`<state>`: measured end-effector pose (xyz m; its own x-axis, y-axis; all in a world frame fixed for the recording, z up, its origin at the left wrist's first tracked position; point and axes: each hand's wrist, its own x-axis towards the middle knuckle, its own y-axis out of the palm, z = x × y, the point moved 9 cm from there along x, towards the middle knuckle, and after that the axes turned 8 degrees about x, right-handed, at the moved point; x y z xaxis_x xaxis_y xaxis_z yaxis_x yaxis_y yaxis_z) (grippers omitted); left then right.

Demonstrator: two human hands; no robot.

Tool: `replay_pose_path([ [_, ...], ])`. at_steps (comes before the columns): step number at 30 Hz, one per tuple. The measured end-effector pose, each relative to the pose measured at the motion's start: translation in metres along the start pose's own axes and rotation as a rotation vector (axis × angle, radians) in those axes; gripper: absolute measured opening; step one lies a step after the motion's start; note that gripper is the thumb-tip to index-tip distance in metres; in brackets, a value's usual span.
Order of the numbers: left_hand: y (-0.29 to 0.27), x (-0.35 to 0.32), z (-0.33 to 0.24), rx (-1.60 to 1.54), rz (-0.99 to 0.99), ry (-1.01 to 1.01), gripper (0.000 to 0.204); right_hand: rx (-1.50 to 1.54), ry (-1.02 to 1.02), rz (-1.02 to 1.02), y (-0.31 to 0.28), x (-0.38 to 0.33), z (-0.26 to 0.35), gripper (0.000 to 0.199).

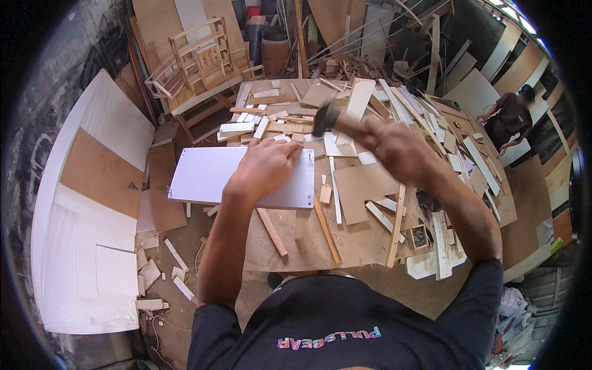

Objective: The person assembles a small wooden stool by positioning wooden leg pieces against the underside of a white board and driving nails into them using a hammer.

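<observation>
Hammer (336, 121) is pointing toward ten o'clock from the right hand (401, 151) clenching it; the left hand (265, 166) is resting on the white board (203, 176) at the nine o'clock edge of the surface (302, 246), and I cannot tell whether that hand is grasping anything.

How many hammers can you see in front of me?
1: the hammer gripped in your right hand, appearing just past the far right corner of the white board. Others may be hidden among the wood scraps.
</observation>
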<state>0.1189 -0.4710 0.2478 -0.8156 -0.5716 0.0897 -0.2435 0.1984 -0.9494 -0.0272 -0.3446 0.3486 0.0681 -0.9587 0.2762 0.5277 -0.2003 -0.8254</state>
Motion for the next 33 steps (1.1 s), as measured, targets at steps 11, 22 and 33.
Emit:
replay_pose_path([
  [11,0.001,0.000,0.006,-0.044,-0.079,0.053,0.037,0.231,0.223,-0.194,-0.032,0.007,0.005,0.028],
  [22,-0.005,-0.001,-0.005,-0.053,-0.080,0.047,0.036,-0.057,-0.098,-0.055,0.013,0.000,-0.014,0.021],
  [33,0.005,0.004,0.000,-0.005,0.011,0.010,0.041,-0.102,0.217,0.133,0.044,-0.020,-0.015,0.029],
])
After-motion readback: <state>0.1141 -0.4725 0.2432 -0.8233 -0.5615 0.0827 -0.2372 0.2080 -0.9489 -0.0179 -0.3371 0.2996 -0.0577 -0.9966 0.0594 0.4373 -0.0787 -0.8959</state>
